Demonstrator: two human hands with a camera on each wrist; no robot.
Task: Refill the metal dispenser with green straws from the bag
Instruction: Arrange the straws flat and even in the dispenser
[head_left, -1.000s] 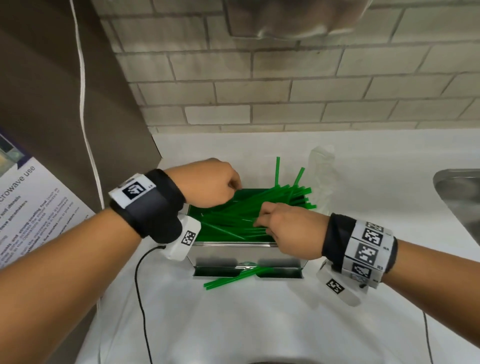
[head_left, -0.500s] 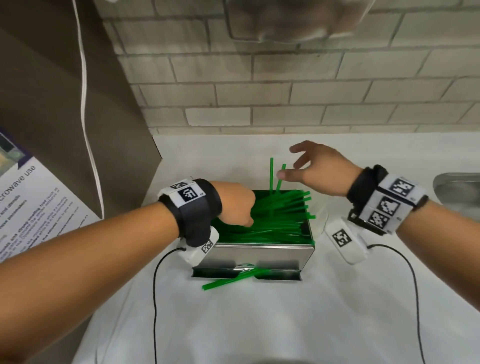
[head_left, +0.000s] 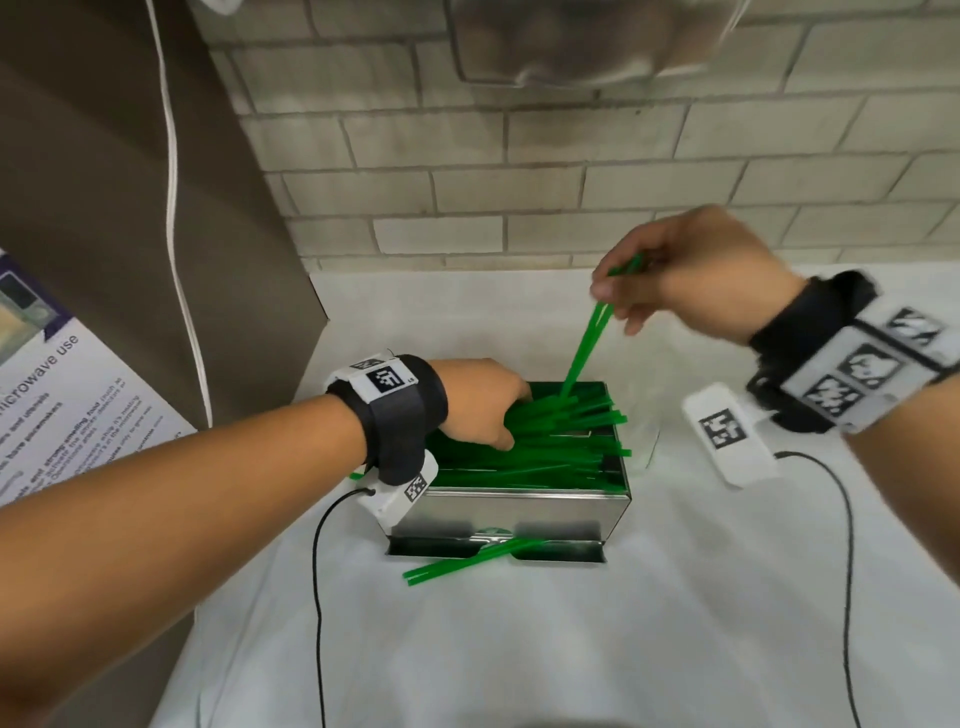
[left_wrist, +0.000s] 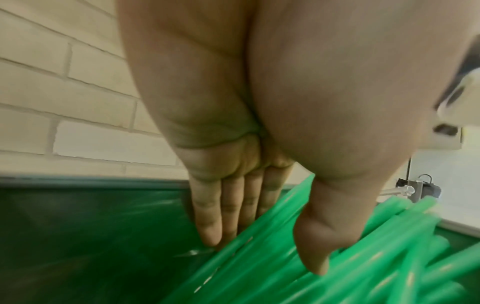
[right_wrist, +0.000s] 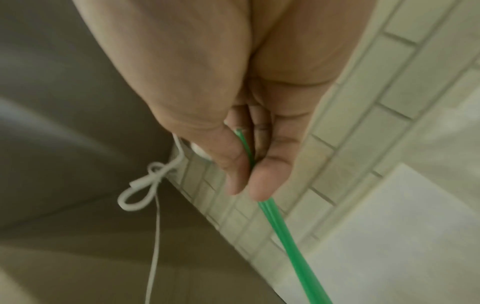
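Observation:
The metal dispenser (head_left: 511, 512) stands on the white counter, its open top heaped with green straws (head_left: 561, 441). My left hand (head_left: 485, 408) reaches into the left end of the box, straight fingers (left_wrist: 207, 222) and thumb against the pile of straws (left_wrist: 324, 267). My right hand (head_left: 675, 270) is raised above the back right corner and pinches two green straws (head_left: 587, 348) that slant down into the box; in the right wrist view the pinched straws (right_wrist: 283, 236) run out below thumb and finger. A few straws (head_left: 467, 558) poke out of the front slot. A clear bag (head_left: 644, 436) lies right of the dispenser.
A brick wall (head_left: 519, 182) closes the back. A brown appliance side (head_left: 156, 234) with a white cord (head_left: 176, 260) and a microwave notice (head_left: 67, 405) stands on the left. Black sensor cables (head_left: 317, 597) trail over the counter in front.
My right hand has risen from the pile to above the box's back corner, taking hold of two upright straws and lifting them. My left hand has pushed deeper into the left end.

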